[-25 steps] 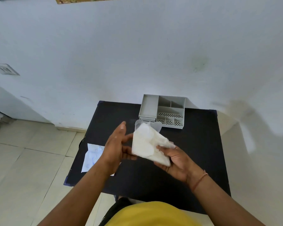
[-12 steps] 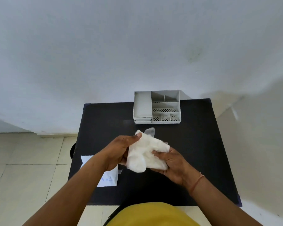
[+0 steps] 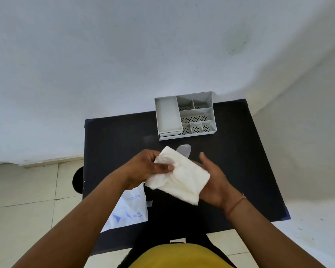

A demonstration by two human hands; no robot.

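Observation:
A folded white paper packet (image 3: 179, 176) hangs above the black table (image 3: 114, 136). My left hand (image 3: 146, 168) grips its left end, thumb across the top. My right hand (image 3: 214, 177) lies under its right side with the palm up and the fingers fairly straight. A clear glove tip (image 3: 184, 149) sticks out behind the packet. A grey plastic organiser (image 3: 184, 117) with several compartments stands at the table's far edge, apart from both hands.
A white printed wrapper marked "GLOVES" (image 3: 128, 211) lies on the table's near left part, under my left forearm. A white wall rises behind and to the right of the table. Tiled floor lies to the left.
The packet has turned flatter and now lies across my right palm. My right fingers have straightened from their earlier grip. My left hand has closed on the packet's left end. The camera has tilted down.

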